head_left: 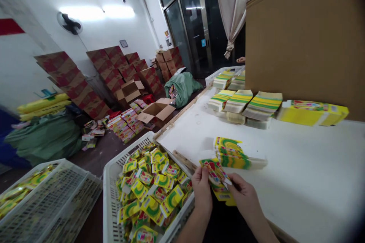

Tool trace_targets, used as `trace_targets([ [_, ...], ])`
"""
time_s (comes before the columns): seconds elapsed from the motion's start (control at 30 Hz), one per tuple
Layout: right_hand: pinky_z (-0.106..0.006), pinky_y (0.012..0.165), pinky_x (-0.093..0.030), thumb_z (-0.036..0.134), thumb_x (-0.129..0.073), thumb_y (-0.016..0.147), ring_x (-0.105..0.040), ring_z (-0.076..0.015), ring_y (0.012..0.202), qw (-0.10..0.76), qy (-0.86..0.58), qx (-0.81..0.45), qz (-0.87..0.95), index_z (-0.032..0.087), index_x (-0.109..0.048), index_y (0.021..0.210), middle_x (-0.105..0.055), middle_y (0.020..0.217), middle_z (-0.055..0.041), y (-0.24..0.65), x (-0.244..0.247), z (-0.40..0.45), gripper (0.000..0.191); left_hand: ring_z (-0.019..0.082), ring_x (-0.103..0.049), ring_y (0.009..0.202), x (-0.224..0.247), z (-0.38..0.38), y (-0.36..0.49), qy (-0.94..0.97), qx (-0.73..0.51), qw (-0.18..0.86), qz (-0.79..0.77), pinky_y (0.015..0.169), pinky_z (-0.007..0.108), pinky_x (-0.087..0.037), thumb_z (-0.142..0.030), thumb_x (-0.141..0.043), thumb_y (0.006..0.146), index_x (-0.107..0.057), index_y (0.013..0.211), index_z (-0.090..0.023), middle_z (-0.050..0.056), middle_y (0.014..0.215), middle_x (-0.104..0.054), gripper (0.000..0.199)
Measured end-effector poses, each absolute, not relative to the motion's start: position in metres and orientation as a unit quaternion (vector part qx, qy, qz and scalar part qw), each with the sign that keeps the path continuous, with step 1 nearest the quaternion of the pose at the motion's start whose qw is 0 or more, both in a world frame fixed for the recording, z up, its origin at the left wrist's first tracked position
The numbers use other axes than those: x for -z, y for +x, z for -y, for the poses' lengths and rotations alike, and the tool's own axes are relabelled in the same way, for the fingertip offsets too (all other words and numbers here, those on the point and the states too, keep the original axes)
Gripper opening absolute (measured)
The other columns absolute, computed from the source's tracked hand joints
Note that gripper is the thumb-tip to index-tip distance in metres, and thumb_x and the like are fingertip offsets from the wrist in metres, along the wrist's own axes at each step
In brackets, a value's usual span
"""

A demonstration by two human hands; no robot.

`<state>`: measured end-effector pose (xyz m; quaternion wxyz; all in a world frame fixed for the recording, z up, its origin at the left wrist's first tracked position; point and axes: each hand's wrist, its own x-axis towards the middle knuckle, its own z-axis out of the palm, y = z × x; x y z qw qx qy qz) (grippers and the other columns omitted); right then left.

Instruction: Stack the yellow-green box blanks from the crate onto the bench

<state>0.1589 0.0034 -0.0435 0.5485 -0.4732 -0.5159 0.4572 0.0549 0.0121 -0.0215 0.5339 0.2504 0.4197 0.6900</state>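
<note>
On the table (299, 159), stacked cartons (230, 152) lie just beyond the fingers (205, 174), seemingly for easy reach; left hand (202, 189) and right hand (245, 194) pinch one box (213, 171) steady.

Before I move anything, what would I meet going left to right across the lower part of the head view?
Pale crate → white basket of small boxes → left hand → yellow box held between the hands → right hand.
</note>
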Motion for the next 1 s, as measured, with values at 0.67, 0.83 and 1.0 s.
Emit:
trace_targets([
  [0.67,-0.034,0.076,-0.046,0.021,-0.046,0.073,-0.058,-0.0228,0.088,0.467,-0.498,-0.314,0.660,0.026,-0.066,0.099,-0.065,0.093,-0.0044,0.189,0.047,-0.019,0.033,0.023,-0.057,0.090,-0.050,-0.014,-0.005,0.512,-0.576,0.382,-0.510,0.081,0.032,-0.041,-0.031,-0.068,0.065,-0.063,0.097,-0.017,0.011,0.096,-0.064,0.034],
  [0.83,-0.036,0.081,-0.039,0.017,-0.049,0.077,-0.055,-0.0202,0.080,0.445,-0.400,-0.111,0.794,0.035,-0.066,0.095,-0.066,0.080,-0.0018,0.183,0.026,-0.006,0.031,0.032,-0.047,0.110,-0.076,-0.003,-0.008,0.727,-0.354,0.314,-0.498,0.095,0.043,-0.030,-0.032,-0.079,0.044,-0.052,0.117,-0.021,0.013,0.116,-0.055,0.078],
  [1.0,-0.042,0.099,-0.025,0.014,-0.051,0.078,-0.053,-0.0206,0.094,0.475,-0.353,-0.046,0.805,0.035,-0.061,0.103,-0.064,0.090,-0.0005,0.172,0.021,0.009,0.035,0.030,-0.058,0.089,-0.032,-0.001,-0.007,0.793,-0.138,0.303,-0.510,0.076,0.040,-0.045,-0.047,-0.071,0.050,-0.047,0.114,-0.018,0.010,0.101,-0.061,0.075],
])
